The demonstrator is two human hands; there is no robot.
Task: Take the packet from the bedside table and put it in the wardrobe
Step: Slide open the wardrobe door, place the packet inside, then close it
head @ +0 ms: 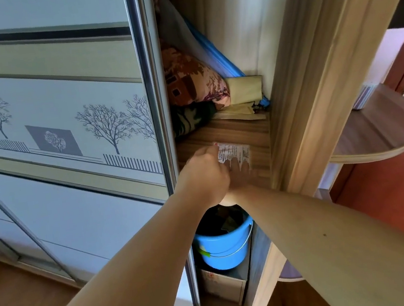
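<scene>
Wardrobe (285, 70) open w/ sliding door (63, 119) on the left; blue bucket (223, 247) below, pillow (191, 77) at the far end of the shelf (251, 125). Packet (234, 152) lies on the shelf's near part. Left hand (205, 175) pinches its left edge; right hand (241, 173) blurred, fingers look flat on its near edge, can't tell for sure. Task approx done: only letting go left, I'd say.

Print on the packet (234, 154) is too blurred to read.

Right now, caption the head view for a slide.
Both hands lay a packet on a wardrobe shelf, above a blue bucket.
</scene>
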